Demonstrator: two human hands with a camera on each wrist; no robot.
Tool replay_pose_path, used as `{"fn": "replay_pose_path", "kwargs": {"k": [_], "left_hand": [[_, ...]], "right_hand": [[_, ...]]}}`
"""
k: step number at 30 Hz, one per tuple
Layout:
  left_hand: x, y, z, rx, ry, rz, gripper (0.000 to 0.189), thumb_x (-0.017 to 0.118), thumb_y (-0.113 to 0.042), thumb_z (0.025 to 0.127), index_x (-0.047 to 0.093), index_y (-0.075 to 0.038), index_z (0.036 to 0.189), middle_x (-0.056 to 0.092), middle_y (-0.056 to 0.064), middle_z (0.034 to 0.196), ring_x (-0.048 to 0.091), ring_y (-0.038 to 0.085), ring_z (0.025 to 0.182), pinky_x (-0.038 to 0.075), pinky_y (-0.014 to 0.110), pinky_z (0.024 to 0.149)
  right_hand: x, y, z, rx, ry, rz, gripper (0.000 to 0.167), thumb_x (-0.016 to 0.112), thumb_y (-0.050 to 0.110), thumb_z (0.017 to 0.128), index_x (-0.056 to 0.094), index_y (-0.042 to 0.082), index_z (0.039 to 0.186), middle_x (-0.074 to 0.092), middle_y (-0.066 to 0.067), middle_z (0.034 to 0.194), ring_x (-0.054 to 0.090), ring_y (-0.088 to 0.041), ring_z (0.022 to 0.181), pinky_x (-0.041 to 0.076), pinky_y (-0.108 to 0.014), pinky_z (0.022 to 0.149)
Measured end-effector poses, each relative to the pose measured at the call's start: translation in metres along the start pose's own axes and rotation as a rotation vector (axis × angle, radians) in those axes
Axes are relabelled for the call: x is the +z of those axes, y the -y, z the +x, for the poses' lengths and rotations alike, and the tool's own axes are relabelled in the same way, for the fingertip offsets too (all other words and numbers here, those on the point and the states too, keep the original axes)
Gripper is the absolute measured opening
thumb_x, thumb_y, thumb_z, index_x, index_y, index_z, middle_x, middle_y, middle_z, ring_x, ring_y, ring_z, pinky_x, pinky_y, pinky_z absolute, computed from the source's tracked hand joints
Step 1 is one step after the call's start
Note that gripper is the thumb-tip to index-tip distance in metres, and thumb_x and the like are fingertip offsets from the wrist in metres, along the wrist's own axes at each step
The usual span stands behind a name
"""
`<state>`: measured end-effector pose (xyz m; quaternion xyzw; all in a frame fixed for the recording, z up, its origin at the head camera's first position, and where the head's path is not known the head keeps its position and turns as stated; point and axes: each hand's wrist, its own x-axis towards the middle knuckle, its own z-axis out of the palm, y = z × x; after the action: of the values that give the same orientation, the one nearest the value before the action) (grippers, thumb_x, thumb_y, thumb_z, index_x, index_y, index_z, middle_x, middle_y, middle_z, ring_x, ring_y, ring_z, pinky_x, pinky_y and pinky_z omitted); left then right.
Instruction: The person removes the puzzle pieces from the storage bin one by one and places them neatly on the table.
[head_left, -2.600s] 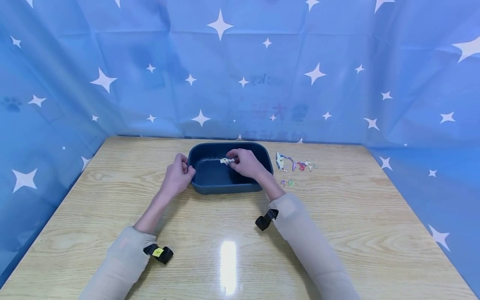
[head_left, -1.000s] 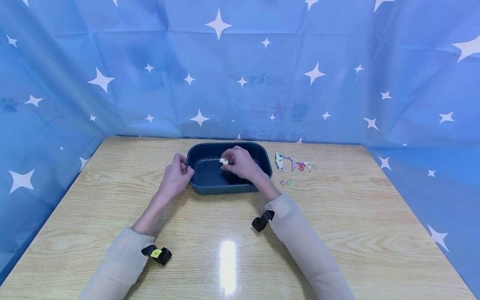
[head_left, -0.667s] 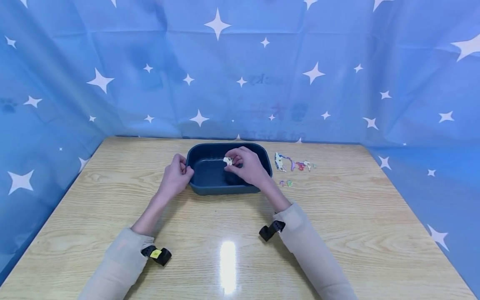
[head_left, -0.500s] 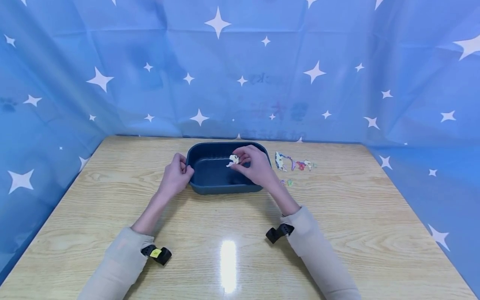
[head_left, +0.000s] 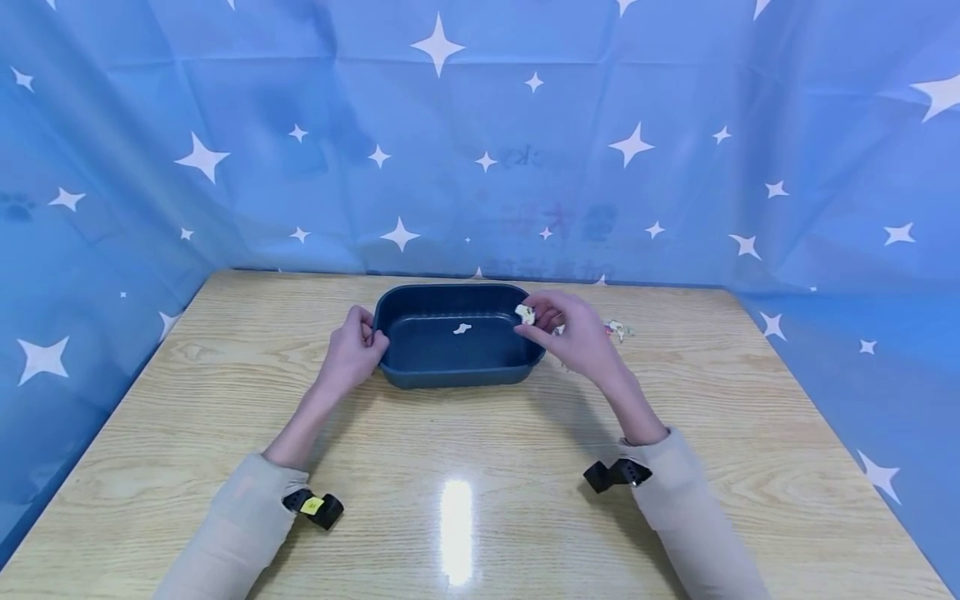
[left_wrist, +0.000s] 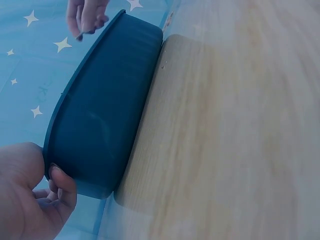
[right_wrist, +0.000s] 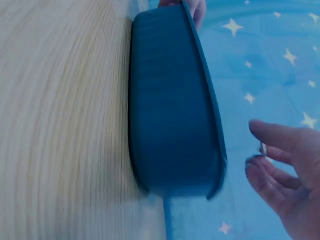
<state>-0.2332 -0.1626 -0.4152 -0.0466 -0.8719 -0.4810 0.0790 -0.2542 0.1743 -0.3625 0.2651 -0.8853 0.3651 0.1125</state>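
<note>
A dark blue plastic tub (head_left: 420,371) stands on the wooden table. My left hand (head_left: 367,335) grips its left rim, fingers curled over the edge; in the left wrist view that hand (left_wrist: 47,197) holds the tub's (left_wrist: 105,115) corner. My right hand (head_left: 534,321) hovers at the tub's right rim and pinches a small white piece (head_left: 525,314) between thumb and fingertips. A second small white piece (head_left: 462,328) lies on the tub's floor. In the right wrist view my right hand (right_wrist: 257,160) is beside the tub's (right_wrist: 170,115) end wall.
A few small colourful pieces (head_left: 618,330) lie on the table right of the tub, partly hidden behind my right hand. Blue star-patterned cloth (head_left: 480,150) closes in the back and both sides. Bare wooden tabletop (head_left: 465,467) lies in front.
My right hand has moved from above the tub's inside to its right rim, still pinching a white piece. A white piece now lies on the tub's floor. The left hand has not moved.
</note>
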Motion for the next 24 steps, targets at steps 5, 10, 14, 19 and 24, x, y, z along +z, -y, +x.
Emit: {"fn": "replay_pose_path", "kwargs": {"k": [5, 10, 14, 19, 24], "left_hand": [[0.001, 0.000, 0.000, -0.003, 0.000, -0.003, 0.018, 0.050, -0.003, 0.094, 0.046, 0.004, 0.110, 0.050, 0.007, 0.081, 0.050, 0.020, 0.060, 0.043, 0.029, 0.059], [0.001, 0.000, 0.000, -0.003, 0.002, -0.013, 0.018, 0.050, -0.003, 0.094, 0.046, 0.004, 0.110, 0.049, 0.007, 0.080, 0.050, 0.019, 0.057, 0.043, 0.028, 0.056], [0.000, 0.000, -0.001, -0.004, -0.001, -0.006, 0.016, 0.050, -0.003, 0.094, 0.046, 0.003, 0.108, 0.049, 0.006, 0.079, 0.050, 0.019, 0.059, 0.042, 0.029, 0.059], [0.000, 0.000, 0.000, -0.001, 0.001, -0.007, 0.017, 0.050, -0.003, 0.094, 0.046, 0.004, 0.109, 0.049, 0.007, 0.080, 0.050, 0.020, 0.061, 0.043, 0.030, 0.060], [0.000, 0.001, 0.000, -0.001, 0.002, -0.002, 0.017, 0.050, -0.003, 0.094, 0.046, 0.004, 0.109, 0.049, 0.007, 0.081, 0.050, 0.021, 0.062, 0.043, 0.031, 0.062]], "right_hand": [[-0.018, -0.013, -0.011, 0.029, 0.022, -0.073, 0.035, 0.080, 0.020, 0.088, 0.070, 0.005, 0.117, 0.064, -0.008, 0.091, 0.061, -0.018, 0.074, 0.052, -0.035, 0.067], [-0.030, -0.028, -0.020, 0.079, 0.066, -0.119, 0.034, 0.081, 0.018, 0.087, 0.070, 0.001, 0.115, 0.062, -0.009, 0.088, 0.058, -0.019, 0.072, 0.049, -0.033, 0.065], [-0.037, -0.039, -0.029, 0.097, 0.098, -0.159, 0.032, 0.081, 0.014, 0.086, 0.070, -0.001, 0.112, 0.061, -0.007, 0.083, 0.055, -0.019, 0.070, 0.046, -0.032, 0.064], [-0.047, -0.053, -0.041, 0.141, 0.130, -0.182, 0.032, 0.082, 0.014, 0.085, 0.071, -0.001, 0.112, 0.061, -0.006, 0.084, 0.056, -0.019, 0.072, 0.046, -0.031, 0.062], [-0.055, -0.070, -0.048, 0.198, 0.223, -0.181, 0.032, 0.082, 0.019, 0.085, 0.071, 0.001, 0.109, 0.062, -0.002, 0.081, 0.055, -0.017, 0.070, 0.045, -0.032, 0.062]]}}
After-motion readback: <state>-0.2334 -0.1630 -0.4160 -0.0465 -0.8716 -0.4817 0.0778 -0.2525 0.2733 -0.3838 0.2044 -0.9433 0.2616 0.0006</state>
